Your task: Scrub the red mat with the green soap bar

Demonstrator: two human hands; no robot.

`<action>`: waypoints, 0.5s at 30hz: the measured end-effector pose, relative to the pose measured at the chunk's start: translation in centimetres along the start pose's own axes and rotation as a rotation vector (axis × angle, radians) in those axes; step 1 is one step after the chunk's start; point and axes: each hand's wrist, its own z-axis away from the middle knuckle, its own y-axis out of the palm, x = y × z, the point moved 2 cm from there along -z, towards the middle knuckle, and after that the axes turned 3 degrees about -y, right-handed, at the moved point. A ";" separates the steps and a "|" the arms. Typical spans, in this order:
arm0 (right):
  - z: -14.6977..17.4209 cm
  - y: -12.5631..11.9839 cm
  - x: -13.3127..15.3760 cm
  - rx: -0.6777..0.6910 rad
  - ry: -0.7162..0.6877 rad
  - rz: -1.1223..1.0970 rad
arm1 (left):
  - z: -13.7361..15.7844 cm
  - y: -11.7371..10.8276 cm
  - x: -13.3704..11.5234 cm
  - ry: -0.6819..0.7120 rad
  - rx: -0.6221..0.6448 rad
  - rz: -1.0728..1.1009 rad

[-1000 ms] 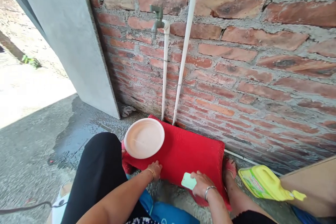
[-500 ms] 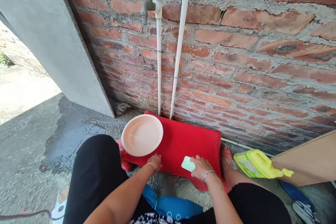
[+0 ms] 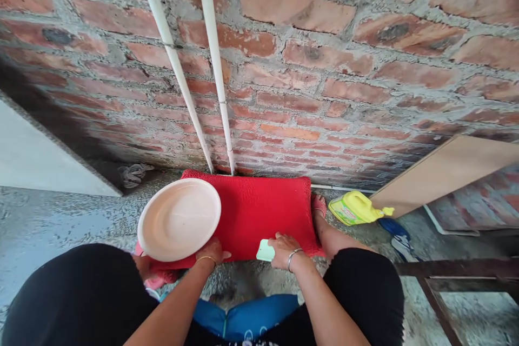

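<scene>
A red cloth [image 3: 259, 211] with a fringed edge covers a low, bench-like surface between my legs. On its left end rests a pale pink plastic basin [image 3: 178, 219], tilted a little and with nothing seen inside. My left hand [image 3: 211, 252] lies at the cloth's front edge, against the basin's lower right rim; its thumb is stretched out to the right and its other fingers are partly hidden. My right hand [image 3: 284, 251] is closed on a flat, pale green piece [image 3: 265, 250] with rounded corners, held just over the cloth's front edge. Its exact kind is unclear.
A yellow jug [image 3: 357, 208] lies to the right beside a leaning brown board [image 3: 450, 173]. Two white pipes [image 3: 214, 54] run down the brick wall behind the cloth. A grey slab [image 3: 44, 151] leans at left; blue fabric [image 3: 259, 311] lies below my arms.
The view has swung right and down, so the tap is out of sight. My left thumb now sticks out sideways. The pale green piece stays in my right hand.
</scene>
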 end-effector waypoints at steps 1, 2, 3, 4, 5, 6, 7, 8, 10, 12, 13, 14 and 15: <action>0.2 0.2 -0.2 0.008 -0.003 -0.004 | 0.0 0.1 0.0 -0.003 -0.004 0.004; 0.3 0.3 -0.4 0.018 -0.006 -0.006 | 0.0 0.1 0.0 -0.005 -0.004 0.015; 0.5 0.3 -0.6 0.030 -0.009 -0.006 | 0.0 0.1 0.0 -0.005 -0.002 0.034; 0.7 0.3 -0.7 0.038 -0.011 -0.004 | 0.1 0.1 0.1 -0.005 0.003 0.057; 0.8 0.2 -0.9 0.039 -0.012 -0.001 | 0.1 0.1 0.1 -0.006 0.007 0.081; 1.0 0.0 -1.1 0.032 -0.010 0.002 | 0.1 0.1 0.2 -0.007 0.011 0.104; 1.1 -0.1 -1.2 0.016 -0.008 0.002 | 0.1 0.2 0.2 -0.008 0.014 0.126; 1.2 -0.3 -1.3 -0.004 -0.007 0.001 | 0.0 0.2 0.2 -0.010 0.016 0.148; 1.4 -0.6 -1.5 -0.039 -0.012 -0.009 | 0.0 0.4 0.3 -0.016 0.018 0.192; 1.5 -0.7 -1.8 -0.053 -0.027 -0.028 | 0.0 0.6 0.3 -0.035 0.008 0.232; 1.6 -0.6 -1.9 -0.049 -0.028 -0.036 | 0.0 0.7 0.2 -0.047 0.002 0.245; 1.6 -0.6 -2.0 -0.041 -0.023 -0.040 | 0.0 0.7 0.2 -0.057 -0.004 0.253; 1.6 -0.5 -2.2 -0.032 -0.015 -0.040 | 0.1 0.7 0.1 -0.064 -0.007 0.257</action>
